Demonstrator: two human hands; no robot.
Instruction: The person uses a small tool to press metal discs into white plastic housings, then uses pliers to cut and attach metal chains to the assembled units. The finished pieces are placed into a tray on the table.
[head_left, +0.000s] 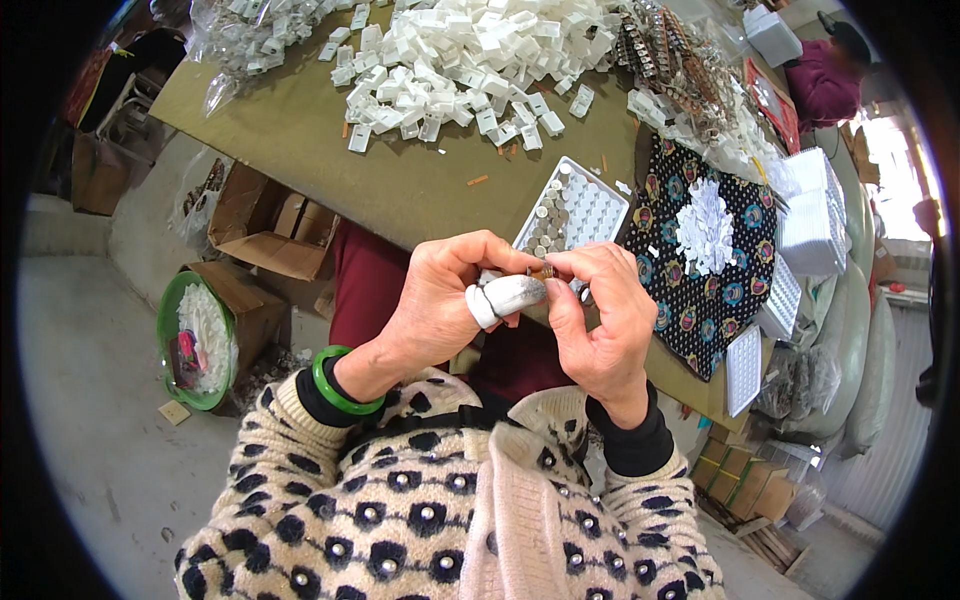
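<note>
My left hand (437, 298) and my right hand (607, 315) meet in front of my body, above the near edge of the table. Their fingertips pinch a small brass-coloured metal part (542, 272) between them; most of it is covered by the fingers. A white wrapping (507, 297), tied with a dark band, covers one finger of my left hand. Just beyond the hands lies a white tray (612, 212) with rows of round hollows. Small round metallic pieces (547, 222) are heaped along its left side.
A large pile of white plastic housings (450, 70) covers the far table (400, 190). On the right, a patterned black cloth (668, 290) carries white slips (706, 228); stacked white trays (808, 215) stand beyond it. Left below are an open carton (262, 240) and a green basin (225, 370). A person (825, 80) sits far right.
</note>
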